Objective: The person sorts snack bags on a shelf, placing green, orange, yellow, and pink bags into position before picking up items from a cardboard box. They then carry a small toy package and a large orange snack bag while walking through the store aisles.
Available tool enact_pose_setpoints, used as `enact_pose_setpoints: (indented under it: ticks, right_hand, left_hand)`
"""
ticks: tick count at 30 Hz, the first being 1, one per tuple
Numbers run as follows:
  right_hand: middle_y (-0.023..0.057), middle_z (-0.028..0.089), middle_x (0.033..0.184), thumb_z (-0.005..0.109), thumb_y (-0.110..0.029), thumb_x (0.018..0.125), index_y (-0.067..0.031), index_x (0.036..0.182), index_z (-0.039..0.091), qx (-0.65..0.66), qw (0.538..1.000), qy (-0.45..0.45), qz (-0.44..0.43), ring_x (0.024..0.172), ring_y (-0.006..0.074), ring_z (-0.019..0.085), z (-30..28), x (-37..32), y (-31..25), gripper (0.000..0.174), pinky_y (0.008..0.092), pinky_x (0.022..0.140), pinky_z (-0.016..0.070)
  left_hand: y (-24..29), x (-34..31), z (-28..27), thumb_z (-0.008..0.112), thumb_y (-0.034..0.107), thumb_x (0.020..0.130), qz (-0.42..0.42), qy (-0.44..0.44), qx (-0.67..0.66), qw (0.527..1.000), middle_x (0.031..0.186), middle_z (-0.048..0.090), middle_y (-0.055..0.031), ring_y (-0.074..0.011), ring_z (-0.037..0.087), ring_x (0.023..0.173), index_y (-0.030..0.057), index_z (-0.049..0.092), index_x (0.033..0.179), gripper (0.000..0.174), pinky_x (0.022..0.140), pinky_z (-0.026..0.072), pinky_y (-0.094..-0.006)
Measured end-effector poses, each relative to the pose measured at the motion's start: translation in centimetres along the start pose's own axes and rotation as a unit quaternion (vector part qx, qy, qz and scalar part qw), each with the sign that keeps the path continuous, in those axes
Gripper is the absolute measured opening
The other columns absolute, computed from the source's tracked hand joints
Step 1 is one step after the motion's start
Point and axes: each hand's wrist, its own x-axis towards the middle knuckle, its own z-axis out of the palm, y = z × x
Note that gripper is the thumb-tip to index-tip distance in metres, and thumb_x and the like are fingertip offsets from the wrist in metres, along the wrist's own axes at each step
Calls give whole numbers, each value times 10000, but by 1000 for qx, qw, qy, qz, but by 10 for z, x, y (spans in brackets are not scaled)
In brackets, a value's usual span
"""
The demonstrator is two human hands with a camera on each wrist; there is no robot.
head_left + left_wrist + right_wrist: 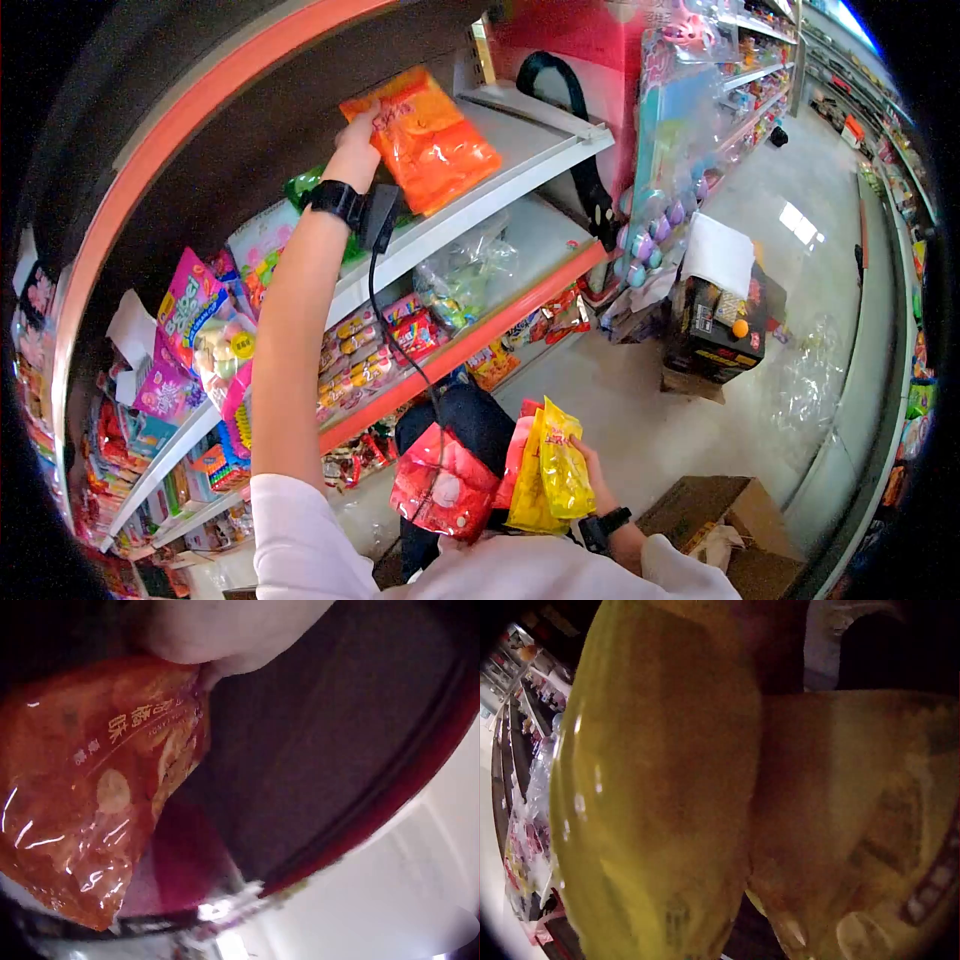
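My left hand (360, 138) pinches an orange candy bag (435, 145) by its edge, in front of the upper shelf (535, 125). In the left wrist view the shiny orange bag (90, 772) hangs from the fingers with its printed side showing. Low in front of my body, my right hand (594, 478) grips yellow candy bags (565, 465) and a red one (515, 455) beside them. Close up, the yellow bags (652, 795) fill most of the right wrist view and hide the fingers. Another red candy bag (445, 485) lies over my lap.
A green bag (305, 185) sits behind my left forearm on the upper shelf. Clear-wrapped sweets (465, 270) and boxed candy (370, 350) fill the shelf below. On the floor stand a black box (715, 325) and an opened cardboard box (735, 520). A black cable (400, 345) hangs from the left wrist.
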Motion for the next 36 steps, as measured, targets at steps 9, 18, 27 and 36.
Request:
enact_pose_setpoints:
  ticks: [9, 18, 27, 36]
  right_hand:
    - [129, 633, 1035, 497, -344, 879, -11, 1143, 527, 6, 998, -10, -68, 855, 235, 645, 79, -49, -26, 426, 348, 762, 535]
    - [144, 602, 1089, 471, -379, 883, -15, 1197, 481, -42, 995, -55, -78, 932, 263, 619, 90, -27, -47, 481, 379, 840, 501]
    - [127, 622, 1034, 510, -332, 874, -10, 1144, 505, -63, 992, -70, -84, 868, 229, 633, 124, 1, -37, 420, 338, 791, 510]
    - [124, 612, 1001, 582, -256, 866, 30, 1131, 469, -292, 940, 23, -176, 821, 188, 634, 87, 35, -4, 406, 297, 709, 520]
  left_hand:
    - [-26, 83, -85, 816, 117, 586, 9, 49, 314, 948, 1053, 609, -190, -236, 636, 835, -117, 511, 1092, 635, 694, 528, -320]
    - [6, -187, 37, 613, 291, 840, 219, -91, 429, 872, 953, 601, -88, -154, 544, 896, 6, 558, 1040, 352, 811, 418, -282]
    - [-155, -412, -54, 493, 315, 923, -206, -141, 247, 936, 1184, 508, -114, -174, 464, 1114, -38, 435, 1215, 461, 964, 342, -284]
    - [-196, -438, -105, 468, 311, 939, -275, 65, 81, 956, 877, 559, -10, -65, 493, 730, 4, 547, 1011, 325, 641, 400, -200]
